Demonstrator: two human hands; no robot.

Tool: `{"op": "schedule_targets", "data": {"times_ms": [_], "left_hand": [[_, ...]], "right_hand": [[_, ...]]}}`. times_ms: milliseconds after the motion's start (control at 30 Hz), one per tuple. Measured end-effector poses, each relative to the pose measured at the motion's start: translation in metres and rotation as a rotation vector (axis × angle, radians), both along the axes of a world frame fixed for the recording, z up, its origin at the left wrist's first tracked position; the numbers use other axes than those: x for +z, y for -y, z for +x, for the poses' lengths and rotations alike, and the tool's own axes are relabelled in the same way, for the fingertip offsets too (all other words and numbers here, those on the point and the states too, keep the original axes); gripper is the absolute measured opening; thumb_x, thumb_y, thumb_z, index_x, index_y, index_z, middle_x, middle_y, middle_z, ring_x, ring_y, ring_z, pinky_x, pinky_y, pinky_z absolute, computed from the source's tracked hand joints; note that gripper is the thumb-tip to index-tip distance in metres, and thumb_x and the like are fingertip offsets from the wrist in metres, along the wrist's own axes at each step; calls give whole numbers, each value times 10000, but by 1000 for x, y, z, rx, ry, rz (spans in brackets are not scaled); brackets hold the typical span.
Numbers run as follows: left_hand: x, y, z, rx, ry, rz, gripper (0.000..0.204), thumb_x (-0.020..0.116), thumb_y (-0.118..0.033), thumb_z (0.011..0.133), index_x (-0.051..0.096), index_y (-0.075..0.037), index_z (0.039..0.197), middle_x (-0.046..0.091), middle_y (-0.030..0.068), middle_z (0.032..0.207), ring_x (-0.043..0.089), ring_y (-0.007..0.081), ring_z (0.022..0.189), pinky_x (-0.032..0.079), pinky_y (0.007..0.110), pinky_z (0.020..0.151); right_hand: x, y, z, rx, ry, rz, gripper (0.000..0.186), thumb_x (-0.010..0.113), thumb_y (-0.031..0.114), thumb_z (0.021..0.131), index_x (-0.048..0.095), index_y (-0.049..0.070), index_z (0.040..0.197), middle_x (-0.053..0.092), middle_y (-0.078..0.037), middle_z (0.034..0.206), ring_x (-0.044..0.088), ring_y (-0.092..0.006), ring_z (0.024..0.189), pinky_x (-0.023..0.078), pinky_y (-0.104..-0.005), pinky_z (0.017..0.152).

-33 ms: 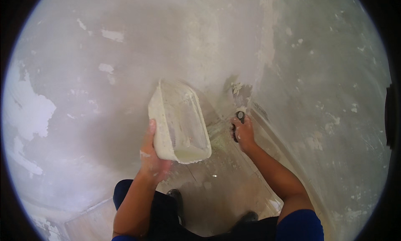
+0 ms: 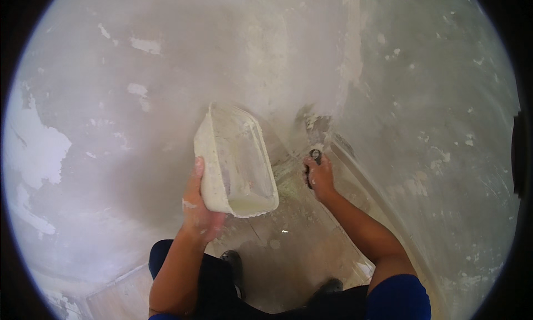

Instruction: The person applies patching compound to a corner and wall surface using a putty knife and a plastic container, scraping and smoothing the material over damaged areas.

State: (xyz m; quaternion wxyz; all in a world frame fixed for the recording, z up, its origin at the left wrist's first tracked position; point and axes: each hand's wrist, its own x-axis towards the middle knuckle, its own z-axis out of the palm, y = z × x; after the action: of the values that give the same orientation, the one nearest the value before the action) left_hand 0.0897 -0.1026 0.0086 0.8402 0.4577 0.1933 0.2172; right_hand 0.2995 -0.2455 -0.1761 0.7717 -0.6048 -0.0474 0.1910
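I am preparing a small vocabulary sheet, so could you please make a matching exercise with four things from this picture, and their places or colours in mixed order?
Things:
1. pale pan
2. scraper
3. right sleeve
4. left shoe

Places or colours:
a. blue, at the lower right of the picture
b. gripped by the right hand
c. dark, down on the floor
d. held up by the left hand

Right pairs: 1-d, 2-b, 3-a, 4-c.
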Motion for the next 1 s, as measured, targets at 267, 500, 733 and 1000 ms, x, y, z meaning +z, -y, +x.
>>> {"op": "schedule_targets", "data": {"times_ms": [267, 500, 733, 1000], "left_hand": [[22, -21, -45, 73, -6, 97, 602, 422, -489, 1071, 452, -43, 1474, 582, 120, 1370, 598, 266, 1219, 518, 451, 1008], [21, -24, -33, -80, -60, 90, 598, 419, -470, 1075, 451, -17, 1464, 594, 151, 1345, 629, 283, 1174, 548, 457, 965], [26, -19, -32, 13, -54, 74, 575, 395, -455, 1085, 455, -24, 1461, 605, 156, 1331, 660, 293, 1113, 572, 478, 932], [20, -21, -33, -10, -68, 114, 549, 397, -437, 1087, 464, -41, 1461, 602, 150, 1343, 650, 279, 1142, 569, 448, 942]], "right_hand": [[-93, -75, -51, -240, -163, 19, 197, 649, 146, 996, 510, 11, 1031, 570, -75, 764, 547, -171, 587, 447, -341, 511], [-136, -151, -72, -458, -47, -21, 535, 532, 176, 1018, 423, -181, 1403, 587, -316, 1270, 599, -389, 1145, 456, -410, 997], [-131, -160, -39, -424, 124, -527, 632, 558, 115, 940, 333, -241, 1412, 424, -406, 1445, 420, -502, 1365, 300, -480, 1182], [-114, -138, -87, -196, 503, -402, 706, 627, 56, 850, 324, -184, 1441, 464, -393, 1380, 458, -518, 1302, 341, -506, 1140]]}}
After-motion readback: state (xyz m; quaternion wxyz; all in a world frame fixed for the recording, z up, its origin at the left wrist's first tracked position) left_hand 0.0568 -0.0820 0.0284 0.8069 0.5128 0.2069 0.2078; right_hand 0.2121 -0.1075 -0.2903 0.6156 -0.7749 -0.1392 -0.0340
